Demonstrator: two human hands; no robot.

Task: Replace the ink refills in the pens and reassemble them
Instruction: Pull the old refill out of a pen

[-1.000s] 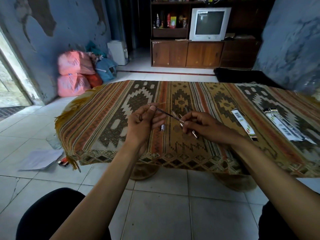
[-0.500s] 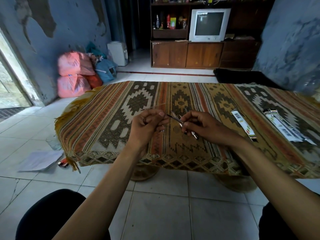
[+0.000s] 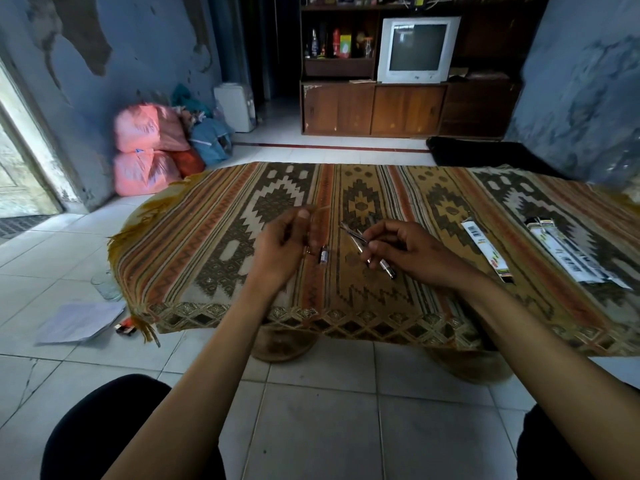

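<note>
Right hand (image 3: 412, 251) pinching slim pen parts (image 3: 363, 245) above tabletop (image 3: 214, 271) — left hand (image 3: 287, 242) curled, contents blurred, cannot tell; light, stiff, slippery — best pinched mid-barrel

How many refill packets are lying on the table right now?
2: a narrow white packet just right of the right hand, and a larger clear one further right near the table's edge. None looks hidden.
</note>
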